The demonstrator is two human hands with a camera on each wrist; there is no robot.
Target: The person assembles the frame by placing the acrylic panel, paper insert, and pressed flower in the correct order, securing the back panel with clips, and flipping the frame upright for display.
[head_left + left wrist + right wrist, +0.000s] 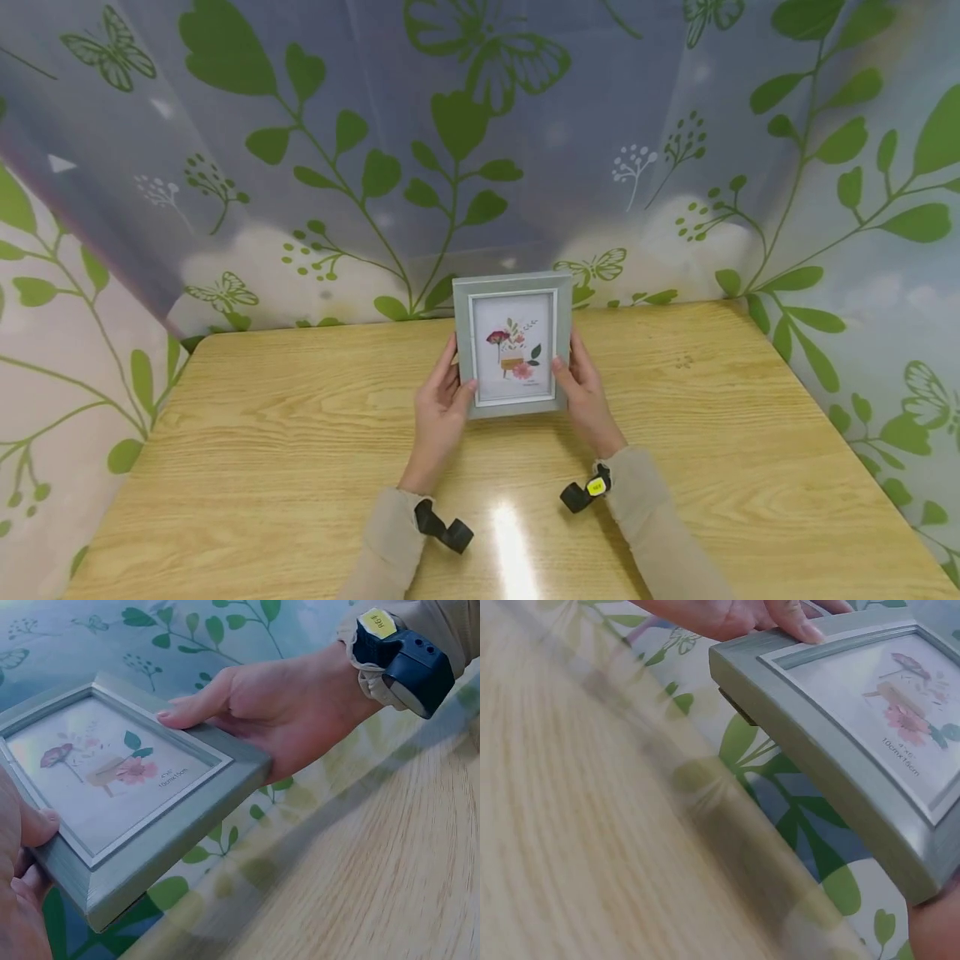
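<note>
A grey-green picture frame (463, 350) with a floral print inside is held up above the far half of the table, its front facing me. My left hand (438, 408) grips its lower left side, thumb on the front border and fingers behind. On the opposite side my right hand (588, 400) holds the border the same way, thumb on the front. In the left wrist view the picture frame (161, 832) is tilted, with the right hand (292, 712) at its far side. The right wrist view shows the frame's lower edge (817, 765) off the tabletop.
The wooden table (262, 442) spreads out below both arms. Behind it hangs a curtain (337, 192) printed with green leaves and butterflies, meeting the table's back edge. Each wrist wears a black strapped camera (453, 533) over a beige sleeve.
</note>
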